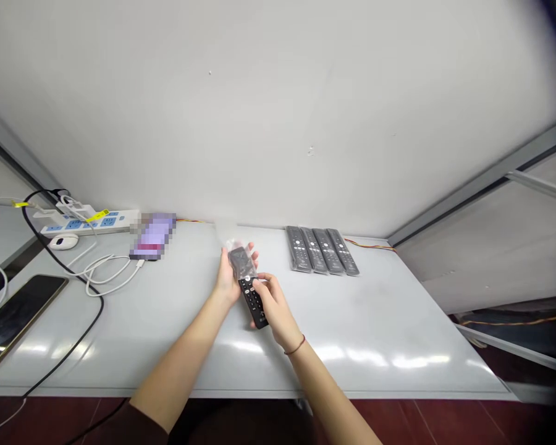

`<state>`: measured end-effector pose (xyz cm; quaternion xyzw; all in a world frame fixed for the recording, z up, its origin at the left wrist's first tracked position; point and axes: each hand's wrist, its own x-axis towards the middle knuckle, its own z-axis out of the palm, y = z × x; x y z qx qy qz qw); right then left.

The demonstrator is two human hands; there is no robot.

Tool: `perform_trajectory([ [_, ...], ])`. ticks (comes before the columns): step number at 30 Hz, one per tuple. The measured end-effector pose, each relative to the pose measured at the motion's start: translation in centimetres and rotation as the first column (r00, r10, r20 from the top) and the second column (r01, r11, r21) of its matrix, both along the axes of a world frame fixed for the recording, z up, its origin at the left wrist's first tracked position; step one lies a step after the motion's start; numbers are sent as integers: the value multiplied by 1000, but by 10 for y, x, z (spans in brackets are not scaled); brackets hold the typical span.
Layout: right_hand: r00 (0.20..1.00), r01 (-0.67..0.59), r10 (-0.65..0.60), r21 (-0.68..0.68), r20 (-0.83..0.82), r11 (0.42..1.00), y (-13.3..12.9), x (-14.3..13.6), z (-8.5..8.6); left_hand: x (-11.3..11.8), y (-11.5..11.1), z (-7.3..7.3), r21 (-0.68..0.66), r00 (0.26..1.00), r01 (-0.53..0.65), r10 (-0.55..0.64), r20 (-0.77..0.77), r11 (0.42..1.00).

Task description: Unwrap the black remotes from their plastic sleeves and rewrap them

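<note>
A black remote control (253,301) is held above the table, its upper part inside a clear plastic bag (241,261) and its lower keys bare. My left hand (228,278) is wrapped round it from the left and below, fingertips showing on its right side. With thumb and fingers, my right hand (271,300) grips the remote's right side near the bag's edge. To the right, several bagged remotes (322,250) lie side by side near the wall.
A phone (21,315) lies at the table's left edge. Behind it are a power strip (106,221), a white earbud case (63,241), looped white cables, a black cable and a pixelated phone (154,237). A wall (269,111) borders the grey table (375,334).
</note>
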<state>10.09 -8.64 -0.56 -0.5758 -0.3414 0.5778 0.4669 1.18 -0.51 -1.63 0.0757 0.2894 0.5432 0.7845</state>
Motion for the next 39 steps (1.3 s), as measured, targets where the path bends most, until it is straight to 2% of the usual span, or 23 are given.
perform_trajectory([
  [4,999,18,-20,40,47,999,22,1,2,9,-9,-3,1,997,25,-25,-71,1000],
  [9,997,42,-52,157,59,987,36,0,-6,15,-13,-5,-9,986,108,-108,-129,994],
  [15,984,-171,177,136,-32,976,28,2,-17,-4,5,2,-131,984,17,-40,-175,991],
  [17,946,-294,314,187,-86,937,27,8,-17,-13,10,4,-156,980,-30,-2,-199,987],
  [20,828,-514,554,275,-90,813,28,20,-15,-22,16,6,-165,970,-157,121,-211,974],
  [22,765,-605,642,284,-54,744,28,27,-14,-26,17,8,-171,968,-188,154,-197,967],
  [23,752,-624,658,279,-37,730,28,28,-15,-27,18,8,-173,970,-183,149,-192,968],
  [26,800,-584,598,275,38,764,27,24,-19,-29,17,10,-164,972,-157,123,-202,974],
  [29,877,-479,464,312,127,821,26,15,-26,-27,13,12,-159,974,-100,64,-217,982],
  [32,920,-391,345,359,187,847,27,11,-32,-22,8,13,-172,978,-7,-29,-206,985],
  [35,933,-344,262,396,246,852,29,12,-34,-13,2,10,-155,973,29,-64,-224,988],
  [39,932,-314,163,501,323,806,33,16,-35,-1,-6,6,-81,955,-11,-13,-296,997],
])
